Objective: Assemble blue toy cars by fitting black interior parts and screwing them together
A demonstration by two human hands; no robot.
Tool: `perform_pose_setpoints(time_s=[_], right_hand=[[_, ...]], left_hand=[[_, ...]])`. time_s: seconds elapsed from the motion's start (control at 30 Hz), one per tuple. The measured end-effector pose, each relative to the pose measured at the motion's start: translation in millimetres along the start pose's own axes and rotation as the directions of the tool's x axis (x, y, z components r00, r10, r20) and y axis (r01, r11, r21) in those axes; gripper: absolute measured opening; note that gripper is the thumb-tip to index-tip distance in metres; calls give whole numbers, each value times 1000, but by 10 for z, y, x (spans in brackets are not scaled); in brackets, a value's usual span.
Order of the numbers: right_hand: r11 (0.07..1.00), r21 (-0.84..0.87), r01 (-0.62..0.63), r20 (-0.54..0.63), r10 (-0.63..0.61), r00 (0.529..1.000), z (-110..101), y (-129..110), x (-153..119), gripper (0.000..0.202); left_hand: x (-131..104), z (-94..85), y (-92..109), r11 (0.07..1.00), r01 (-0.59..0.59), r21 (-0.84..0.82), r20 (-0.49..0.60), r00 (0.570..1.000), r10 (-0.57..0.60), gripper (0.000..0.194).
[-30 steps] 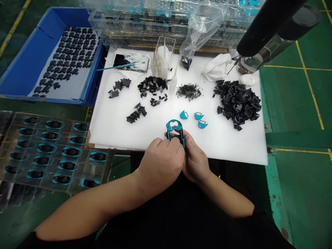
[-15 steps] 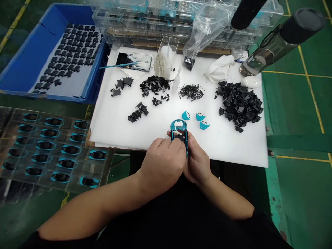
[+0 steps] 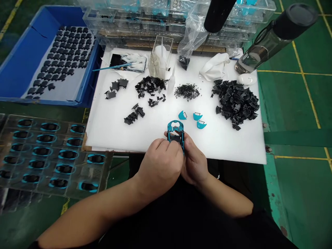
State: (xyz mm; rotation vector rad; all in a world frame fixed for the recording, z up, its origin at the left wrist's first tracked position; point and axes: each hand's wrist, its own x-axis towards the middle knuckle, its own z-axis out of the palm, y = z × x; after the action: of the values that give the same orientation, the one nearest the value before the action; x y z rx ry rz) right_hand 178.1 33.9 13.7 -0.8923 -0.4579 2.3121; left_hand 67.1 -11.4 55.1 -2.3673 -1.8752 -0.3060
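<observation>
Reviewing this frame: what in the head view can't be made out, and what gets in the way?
- Lower half of the blue frame part: covered by the left hand and right hand.
- Fingertips and exact grip: hidden behind the left hand's back.
- Small black bits: too small to identify.
- Black cylinder: cut off by the top edge.
- Clear blister tray: cut off by the left edge.

Bright, even light from overhead washes the white board nearly featureless at the centre of the frame. Shadows are short and soft. The clear trays at lower left show dull glare. Edges bend and blur slightly, especially the upper corners.
</observation>
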Motion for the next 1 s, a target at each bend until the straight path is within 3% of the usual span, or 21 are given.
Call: perform_pose_setpoints(time_s=[0.23, 0.67, 1.0], right_hand=[[999, 51, 16, 70, -19, 997, -13, 27, -19, 35], [999, 35, 27, 76, -29, 997, -15, 61, -27, 38], [993, 119, 23, 35, -27, 999, 31, 51, -17, 35]], left_hand=[[-20, 31, -27, 999, -26, -19, -72, 997, 24, 17], [-3, 19, -50, 998, -68, 4, -53, 996, 68, 20], [13, 76, -130, 995, -95, -16, -46, 995, 94, 19]])
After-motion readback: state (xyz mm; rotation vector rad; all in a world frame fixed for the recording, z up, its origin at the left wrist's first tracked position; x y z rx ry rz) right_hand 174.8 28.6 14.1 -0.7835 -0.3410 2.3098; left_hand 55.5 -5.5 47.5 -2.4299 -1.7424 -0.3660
